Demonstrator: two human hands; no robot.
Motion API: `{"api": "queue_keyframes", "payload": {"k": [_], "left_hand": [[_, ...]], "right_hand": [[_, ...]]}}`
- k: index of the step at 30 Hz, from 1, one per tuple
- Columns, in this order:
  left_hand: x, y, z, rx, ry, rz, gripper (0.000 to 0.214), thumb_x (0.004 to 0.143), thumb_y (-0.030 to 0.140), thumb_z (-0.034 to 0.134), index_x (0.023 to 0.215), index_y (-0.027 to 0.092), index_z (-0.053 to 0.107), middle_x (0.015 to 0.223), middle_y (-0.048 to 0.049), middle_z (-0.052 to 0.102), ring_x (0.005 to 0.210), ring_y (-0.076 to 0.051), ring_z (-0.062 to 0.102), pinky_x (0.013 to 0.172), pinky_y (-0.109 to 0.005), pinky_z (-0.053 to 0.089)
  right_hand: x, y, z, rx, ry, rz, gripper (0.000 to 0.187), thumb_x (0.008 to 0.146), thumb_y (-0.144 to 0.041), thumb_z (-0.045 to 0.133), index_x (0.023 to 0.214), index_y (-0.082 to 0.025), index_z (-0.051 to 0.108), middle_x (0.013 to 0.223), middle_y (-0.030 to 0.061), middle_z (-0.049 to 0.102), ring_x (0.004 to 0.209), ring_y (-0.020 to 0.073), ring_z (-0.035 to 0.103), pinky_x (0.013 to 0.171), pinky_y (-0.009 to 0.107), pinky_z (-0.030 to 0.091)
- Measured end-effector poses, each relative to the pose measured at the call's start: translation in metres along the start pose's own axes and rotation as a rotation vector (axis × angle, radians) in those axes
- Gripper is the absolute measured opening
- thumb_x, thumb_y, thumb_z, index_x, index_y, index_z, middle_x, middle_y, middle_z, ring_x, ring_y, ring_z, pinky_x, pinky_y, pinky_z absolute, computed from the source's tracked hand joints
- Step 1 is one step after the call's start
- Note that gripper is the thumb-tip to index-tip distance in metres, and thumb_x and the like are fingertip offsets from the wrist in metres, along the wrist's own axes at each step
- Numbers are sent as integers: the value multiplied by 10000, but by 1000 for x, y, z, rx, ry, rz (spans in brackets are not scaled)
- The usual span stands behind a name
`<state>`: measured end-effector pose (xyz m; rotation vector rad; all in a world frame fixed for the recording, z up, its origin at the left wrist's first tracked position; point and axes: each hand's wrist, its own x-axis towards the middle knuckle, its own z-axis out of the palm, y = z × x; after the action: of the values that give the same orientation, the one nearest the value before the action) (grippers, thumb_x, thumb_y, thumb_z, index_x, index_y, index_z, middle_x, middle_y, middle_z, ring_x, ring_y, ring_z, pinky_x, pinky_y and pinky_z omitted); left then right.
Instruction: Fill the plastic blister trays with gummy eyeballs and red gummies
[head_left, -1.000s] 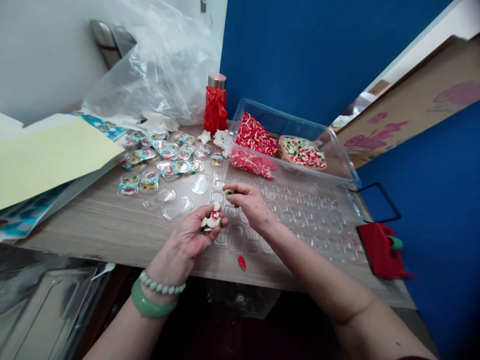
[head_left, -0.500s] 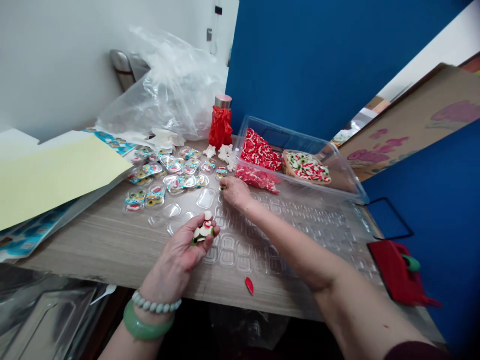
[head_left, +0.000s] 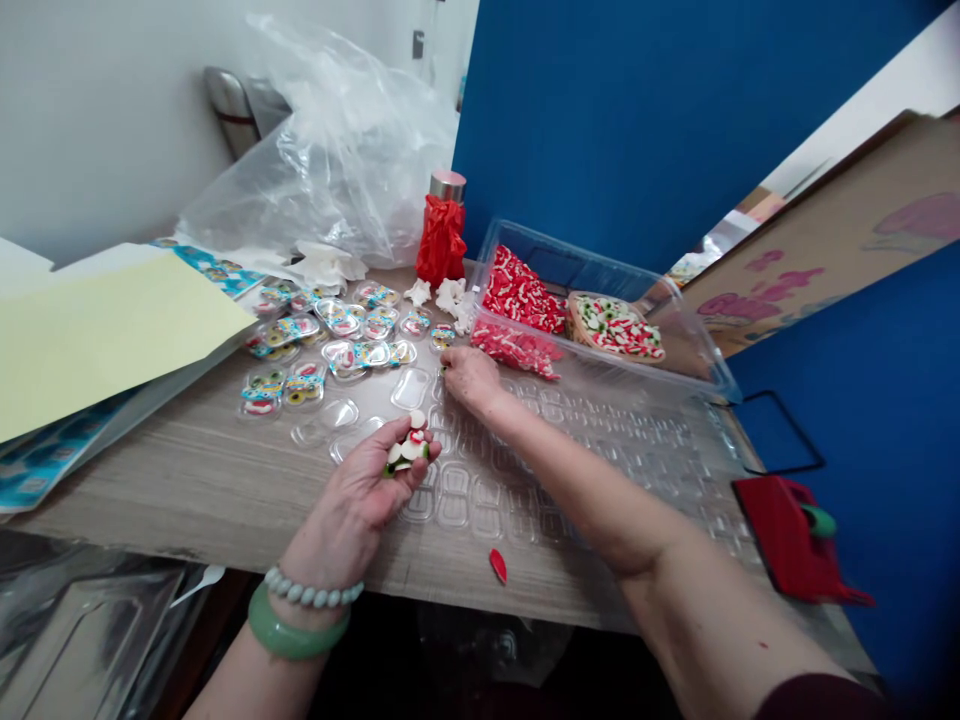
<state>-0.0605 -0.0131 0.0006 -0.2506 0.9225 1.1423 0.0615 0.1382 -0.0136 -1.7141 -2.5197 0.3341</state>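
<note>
My left hand (head_left: 382, 470) is cupped, palm up, around several small white, green and red pieces (head_left: 409, 452). One round white piece shows at its thumb tip. Across the table, my right hand (head_left: 472, 380) reaches to the far left part of the clear plastic blister tray (head_left: 487, 500). Its fingers are pinched together, and a small dark bit shows at the tips; what it is I cannot make out. Filled clear packs (head_left: 304, 385) with blue printed cards lie left of it. A red leaf-shaped piece (head_left: 498, 565) rests near the table's front edge.
Behind the tray stands a clear plastic bin (head_left: 697, 350) with red-and-white pieces and a basket (head_left: 577, 325) of mixed pieces. A red-wrapped bottle (head_left: 441, 240), a clear bag (head_left: 322, 170), yellow paper (head_left: 112, 340) and a red tape dispenser (head_left: 787, 530) surround the work area.
The view has shifted slightly. Both hands keep nearly the same places, the left still cupping the pieces and the right still pinched at the tray.
</note>
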Motion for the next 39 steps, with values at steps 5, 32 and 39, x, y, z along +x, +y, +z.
{"api": "queue_keyframes", "payload": {"k": [5, 32, 39], "left_hand": [[3, 1, 0, 46, 8, 40, 48, 908, 109, 598, 868, 102, 625, 666, -60, 667, 511, -154, 660, 417, -196, 546], [49, 48, 25, -29, 65, -164, 74, 934, 123, 541, 877, 149, 581, 682, -63, 604, 489, -140, 603, 354, -179, 509], [46, 53, 25, -49, 80, -84, 38, 953, 140, 525, 962, 132, 561, 706, -39, 578, 501, -108, 590, 406, -157, 523]], "right_hand": [[-26, -1, -6, 216, 101, -93, 258, 832, -151, 501, 958, -194, 722, 1020, 61, 730, 974, 199, 648, 809, 264, 447], [-21, 5, -3, -245, 26, -221, 342, 917, -180, 417, 1102, -182, 705, 1118, 142, 686, 964, 256, 640, 756, 315, 441], [-12, 10, -9, -87, -46, -179, 310, 845, -157, 485, 997, -203, 750, 1037, 81, 731, 987, 216, 641, 781, 268, 434]]}}
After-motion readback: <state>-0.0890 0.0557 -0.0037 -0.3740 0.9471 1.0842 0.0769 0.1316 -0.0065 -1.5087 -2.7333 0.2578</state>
